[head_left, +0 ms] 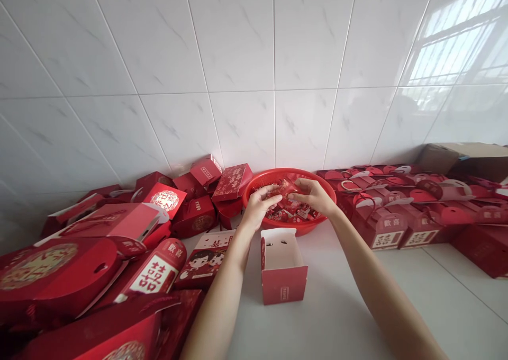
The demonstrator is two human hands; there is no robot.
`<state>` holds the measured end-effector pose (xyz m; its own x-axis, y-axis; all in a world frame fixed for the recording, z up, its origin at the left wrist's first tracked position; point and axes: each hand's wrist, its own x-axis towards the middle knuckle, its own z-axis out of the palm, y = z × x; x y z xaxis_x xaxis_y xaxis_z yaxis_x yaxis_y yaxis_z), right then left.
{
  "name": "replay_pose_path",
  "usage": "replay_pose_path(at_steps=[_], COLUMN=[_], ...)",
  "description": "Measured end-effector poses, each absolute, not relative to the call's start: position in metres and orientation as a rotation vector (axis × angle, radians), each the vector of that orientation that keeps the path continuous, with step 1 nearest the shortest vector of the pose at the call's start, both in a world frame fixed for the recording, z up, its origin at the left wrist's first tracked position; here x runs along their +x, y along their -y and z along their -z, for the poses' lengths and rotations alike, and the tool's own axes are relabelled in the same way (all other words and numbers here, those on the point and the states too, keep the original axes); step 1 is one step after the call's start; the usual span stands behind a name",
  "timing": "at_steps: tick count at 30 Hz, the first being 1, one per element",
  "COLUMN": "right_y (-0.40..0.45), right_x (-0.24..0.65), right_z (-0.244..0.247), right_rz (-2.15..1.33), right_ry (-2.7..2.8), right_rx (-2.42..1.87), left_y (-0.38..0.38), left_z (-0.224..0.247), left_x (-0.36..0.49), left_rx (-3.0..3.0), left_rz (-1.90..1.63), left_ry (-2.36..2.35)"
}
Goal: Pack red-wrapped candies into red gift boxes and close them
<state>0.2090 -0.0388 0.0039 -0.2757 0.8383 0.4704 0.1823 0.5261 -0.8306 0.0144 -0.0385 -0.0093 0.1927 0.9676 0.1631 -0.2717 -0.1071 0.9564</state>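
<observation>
Over a red plastic basket (pixel 330 195) my two hands meet, fingers bent inward. My right hand (pixel 315 196) pinches a red-wrapped candy (pixel 289 187) between thumb and fingers. My left hand (pixel 259 205) is closed at the left side of the same red wrapping, thumb pointing right. Several small wrapped candies (pixel 283 215) lie in the basket below. In front of the basket, between my forearms, stands a red gift box (pixel 283 288), open at the top with a white inside; its floor is partly hidden by the front wall.
Red boxes, some folded flat, pile up on the left (pixel 159 267). On the right, several assembled red gift boxes with handles (pixel 383 225) stand in rows, a brown cardboard box (pixel 440 159) behind them. A white tiled wall (pixel 246 122) backs the pale worktop (pixel 329 302).
</observation>
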Motion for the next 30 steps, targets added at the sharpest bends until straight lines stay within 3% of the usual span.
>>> replay_pose_path(at_steps=[6, 30], right_y=[0.036, 0.045], right_x=[0.207, 0.195], right_z=[-0.002, -0.003], right_rz=[-0.548, -0.477], right_ry=[1.878, 1.86], right_rx=[-0.952, -0.999], left_y=[0.037, 0.037], left_z=[0.011, 0.009], left_x=[0.014, 0.013], left_rx=[1.161, 0.995], left_rz=[-1.267, -1.302], left_ry=[-0.741, -0.727])
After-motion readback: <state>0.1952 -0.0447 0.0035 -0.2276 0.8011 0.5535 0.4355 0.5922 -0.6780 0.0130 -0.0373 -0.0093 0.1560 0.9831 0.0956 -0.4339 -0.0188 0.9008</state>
